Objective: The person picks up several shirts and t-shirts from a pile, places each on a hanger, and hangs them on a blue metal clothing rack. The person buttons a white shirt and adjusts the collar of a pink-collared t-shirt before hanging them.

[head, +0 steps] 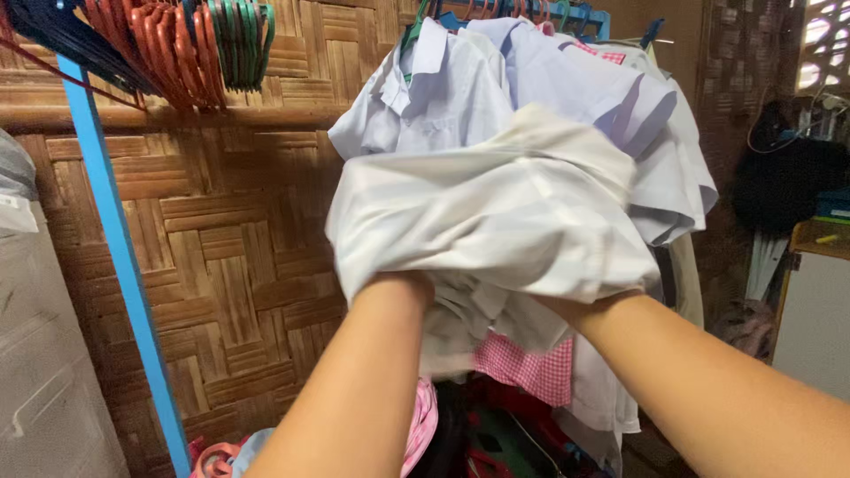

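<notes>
Both my forearms reach up into a white garment (496,212) that I hold bunched in front of me. My left hand (403,285) and my right hand (567,305) are almost wholly hidden under its folds; only the wrists show. Behind the bundle, white and pale blue shirts (443,97) hang on hangers from a blue rack rail (575,13). A pink checked cloth (522,367) hangs below the bundle, between my arms.
A blue rack pole (115,248) slants down at the left, with a cluster of orange, red and green empty hangers (177,44) above. A woven bamboo wall (239,248) lies behind. A white cabinet (815,319) stands at the right, a plastic-covered mass (35,354) at far left.
</notes>
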